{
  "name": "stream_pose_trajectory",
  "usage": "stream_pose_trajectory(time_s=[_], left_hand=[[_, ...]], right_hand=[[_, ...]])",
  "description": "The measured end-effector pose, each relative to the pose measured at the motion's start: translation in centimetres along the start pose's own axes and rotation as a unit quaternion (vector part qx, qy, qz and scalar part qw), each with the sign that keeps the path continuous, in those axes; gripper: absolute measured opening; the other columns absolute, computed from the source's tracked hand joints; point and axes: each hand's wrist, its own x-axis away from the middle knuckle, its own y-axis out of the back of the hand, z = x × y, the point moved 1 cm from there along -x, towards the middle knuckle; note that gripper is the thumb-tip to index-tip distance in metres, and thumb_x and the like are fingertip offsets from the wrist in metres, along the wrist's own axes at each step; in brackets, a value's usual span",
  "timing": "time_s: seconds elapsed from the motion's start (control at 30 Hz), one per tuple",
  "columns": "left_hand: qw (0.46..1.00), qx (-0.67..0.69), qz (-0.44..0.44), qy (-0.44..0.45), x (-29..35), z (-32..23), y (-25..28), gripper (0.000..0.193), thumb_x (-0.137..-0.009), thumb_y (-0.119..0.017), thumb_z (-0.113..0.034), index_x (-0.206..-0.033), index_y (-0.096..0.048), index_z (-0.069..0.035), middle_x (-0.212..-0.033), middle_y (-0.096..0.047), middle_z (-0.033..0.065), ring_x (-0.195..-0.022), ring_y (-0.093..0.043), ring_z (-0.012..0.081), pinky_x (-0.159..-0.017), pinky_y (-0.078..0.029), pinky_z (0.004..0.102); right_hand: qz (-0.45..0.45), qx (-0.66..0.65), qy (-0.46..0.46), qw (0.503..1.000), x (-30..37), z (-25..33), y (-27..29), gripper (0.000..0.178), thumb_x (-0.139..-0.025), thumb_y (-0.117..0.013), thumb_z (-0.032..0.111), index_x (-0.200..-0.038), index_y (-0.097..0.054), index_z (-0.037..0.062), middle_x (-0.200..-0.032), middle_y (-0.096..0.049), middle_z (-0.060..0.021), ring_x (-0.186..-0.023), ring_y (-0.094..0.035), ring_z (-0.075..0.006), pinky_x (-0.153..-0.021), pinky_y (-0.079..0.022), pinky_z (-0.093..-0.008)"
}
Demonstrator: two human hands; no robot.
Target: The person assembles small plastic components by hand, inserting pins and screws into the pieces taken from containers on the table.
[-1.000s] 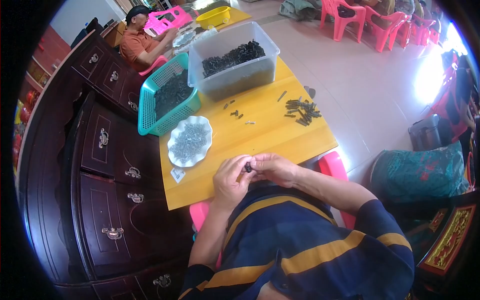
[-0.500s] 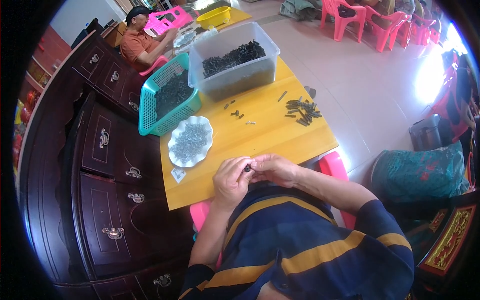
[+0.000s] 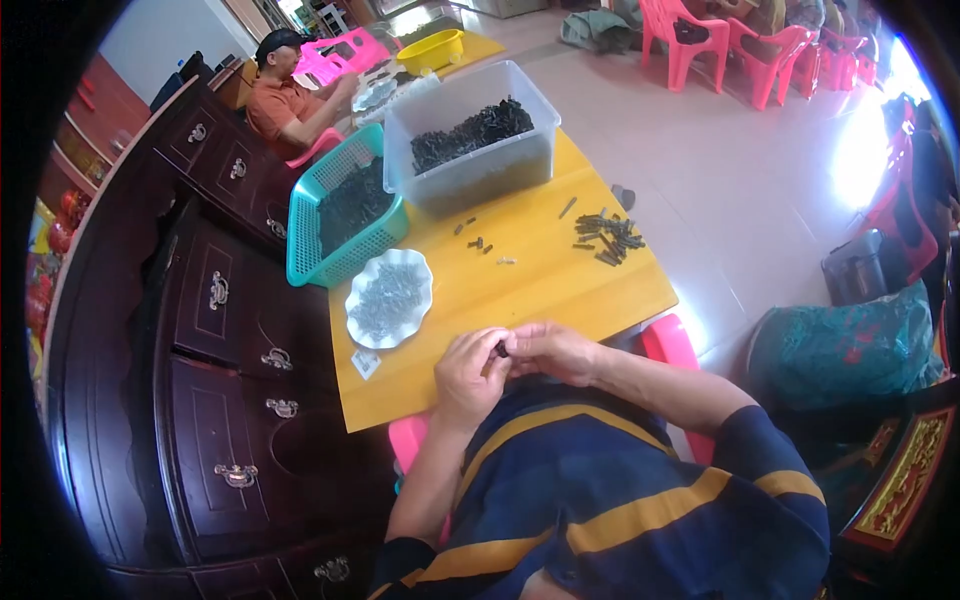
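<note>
My left hand (image 3: pixel 468 375) and my right hand (image 3: pixel 551 352) meet at the near edge of the yellow table (image 3: pixel 540 285), fingertips pinched together on a small dark part (image 3: pixel 501 349). A white scalloped dish (image 3: pixel 388 297) of small grey metal pieces lies just beyond my left hand. A loose pile of dark parts (image 3: pixel 608 236) lies on the table's far right. A few stray parts (image 3: pixel 478 242) sit mid-table.
A teal basket (image 3: pixel 345 215) and a clear plastic tub (image 3: pixel 472 140), both holding dark parts, stand at the table's far side. A dark wooden cabinet (image 3: pixel 215 330) runs along the left. Another person (image 3: pixel 290 95) sits beyond at a second table. Pink chairs (image 3: pixel 720 45) stand far right.
My hands have stayed together at the table's near edge, with only slight finger movement on the small part.
</note>
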Motion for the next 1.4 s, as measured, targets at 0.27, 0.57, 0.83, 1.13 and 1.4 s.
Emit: stream_pose_trajectory(time_s=[0.27,0.57,0.83,1.13,1.4], left_hand=[[0.996,0.08,0.027,0.023,-1.0,-0.5,1.3,0.025,-0.085,-0.078,-0.007,-0.109,-0.071,-0.002,-0.104,-0.071,0.0132,-0.095,-0.07,0.0302,-0.082,-0.056,0.0379],[0.958,0.154,0.211,0.119,-2.9,-0.1,4.4,0.011,-0.091,-0.071,-0.004,-0.1,-0.073,0.001,-0.087,-0.072,0.0083,-0.076,-0.07,0.0146,-0.07,-0.054,0.0284],[0.963,-0.115,0.186,0.157,-8.8,8.8,10.2,0.013,-0.089,-0.068,-0.014,-0.092,-0.074,-0.002,-0.084,-0.072,0.0146,-0.079,-0.071,0.023,-0.073,-0.054,0.0367],[0.99,-0.099,0.049,0.092,-11.8,13.7,7.7,0.026,-0.086,-0.075,-0.013,-0.11,-0.074,-0.005,-0.098,-0.075,0.0143,-0.082,-0.073,0.029,-0.075,-0.057,0.0389],[0.973,-0.18,0.116,0.089,-12.0,11.9,-2.1,0.039,-0.084,-0.078,-0.023,-0.119,-0.07,-0.006,-0.105,-0.072,0.0184,-0.096,-0.069,0.037,-0.084,-0.054,0.0459]], right_hand=[[0.013,0.021,0.036,0.999,-0.7,-0.7,0.5,0.03,-0.105,-0.062,0.03,-0.116,-0.069,0.004,-0.108,-0.072,-0.0046,-0.101,-0.067,-0.0137,-0.095,-0.053,-0.0309],[0.015,0.092,0.012,0.996,-0.5,-1.6,0.0,0.036,-0.104,-0.06,0.042,-0.113,-0.069,0.0074,-0.102,-0.07,-0.0013,-0.094,-0.064,-0.0104,-0.087,-0.05,-0.0253],[-0.003,0.099,0.025,0.995,-0.3,-0.8,0.0,0.027,-0.106,-0.06,0.031,-0.124,-0.064,0.0106,-0.115,-0.068,-0.0001,-0.095,-0.064,-0.0093,-0.088,-0.051,-0.0259],[-0.056,0.094,0.028,0.994,-0.7,-0.1,0.6,0.018,-0.105,-0.06,0.022,-0.115,-0.067,0.0078,-0.107,-0.07,0.0006,-0.092,-0.065,-0.0089,-0.086,-0.051,-0.0249],[-0.067,0.102,0.049,0.991,-0.4,0.6,0.2,0.017,-0.105,-0.06,0.02,-0.114,-0.067,0.0068,-0.105,-0.07,0.0005,-0.09,-0.064,-0.0076,-0.079,-0.047,-0.0212]])
